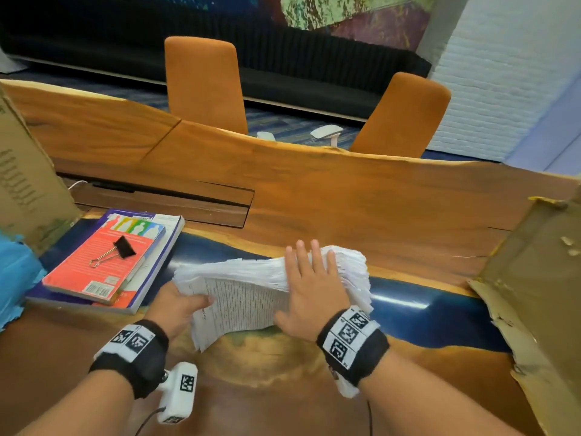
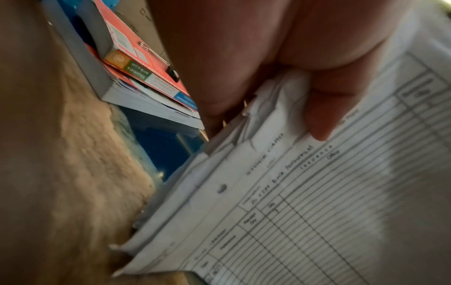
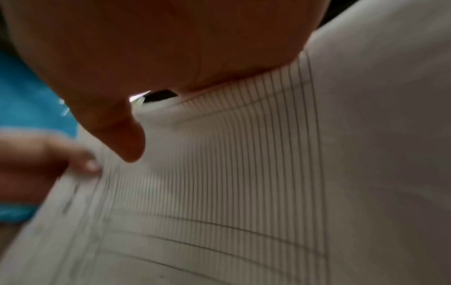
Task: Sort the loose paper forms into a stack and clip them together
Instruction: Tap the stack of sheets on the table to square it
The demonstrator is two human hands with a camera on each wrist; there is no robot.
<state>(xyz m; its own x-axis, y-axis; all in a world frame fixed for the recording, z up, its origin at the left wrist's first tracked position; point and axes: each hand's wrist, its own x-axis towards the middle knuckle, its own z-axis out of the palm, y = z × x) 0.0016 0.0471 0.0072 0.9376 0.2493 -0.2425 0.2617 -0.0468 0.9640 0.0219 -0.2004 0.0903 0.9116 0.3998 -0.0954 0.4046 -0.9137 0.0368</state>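
A thick, uneven stack of white lined paper forms lies on the wooden table in front of me. My left hand grips the stack's left edge, thumb on the top sheet and fingers hidden beneath; the left wrist view shows that thumb pressing the forms. My right hand rests flat on top of the stack, fingers straight and spread. In the right wrist view the palm lies on the lined sheet. A black binder clip with gold handles sits on a red book at left.
Two stacked books lie left of the forms. Cardboard boxes stand at the far left and right. A blue cloth is at the left edge. Two orange chairs stand behind the table.
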